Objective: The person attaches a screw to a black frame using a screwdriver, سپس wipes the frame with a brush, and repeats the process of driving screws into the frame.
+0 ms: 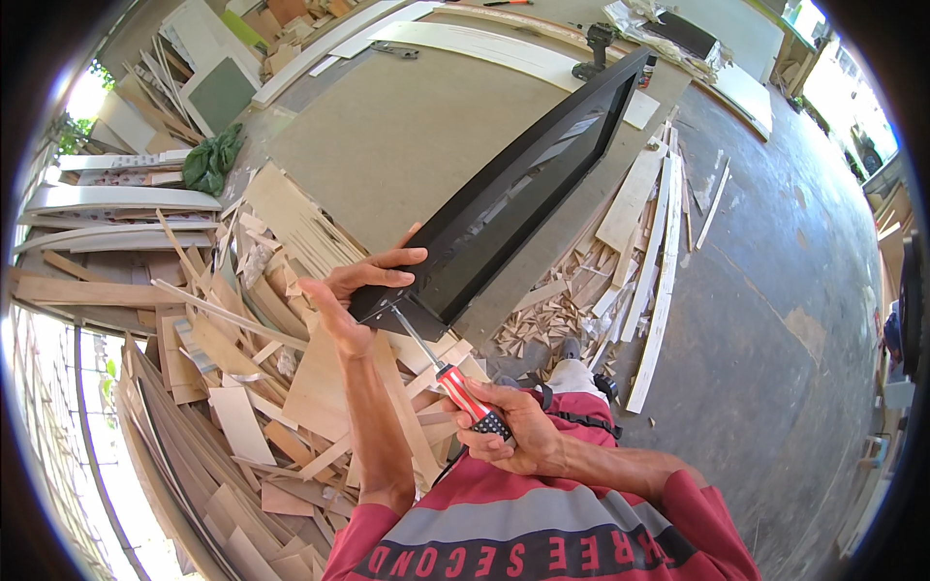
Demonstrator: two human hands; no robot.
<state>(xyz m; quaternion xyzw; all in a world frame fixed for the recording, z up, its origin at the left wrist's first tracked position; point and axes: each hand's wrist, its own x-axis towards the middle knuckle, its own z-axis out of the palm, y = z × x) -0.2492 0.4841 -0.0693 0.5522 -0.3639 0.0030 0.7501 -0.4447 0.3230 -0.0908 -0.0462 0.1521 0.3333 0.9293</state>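
Gripping the red-and-white handle of a screwdriver (pixel 455 385), the right hand (pixel 509 431) has its fingers clamped around the black butt end, just above the person's red and grey shirt (pixel 542 533). The metal shaft runs up and to the left to the near corner of a long black frame (pixel 513 198), where its tip meets the frame beside the left hand (pixel 358 286). That left hand holds the same corner, its fingers spread and pressed along the top face with the thumb underneath; the exact spot where the tip sits is hard to make out behind the palm. The frame stretches away diagonally over the tabletop (pixel 407 136), its far end reaching the tabletop's far right edge. Loose wood offcuts (pixel 252 387) are heaped thickly to the left of the hands and under the forearm, and more strips (pixel 644 242) lie on the concrete floor (pixel 775 271) along the tabletop's right edge. A crumpled green cloth (pixel 211 160) rests by the left edge, and pale boards (pixel 484 44) lie across the far end.
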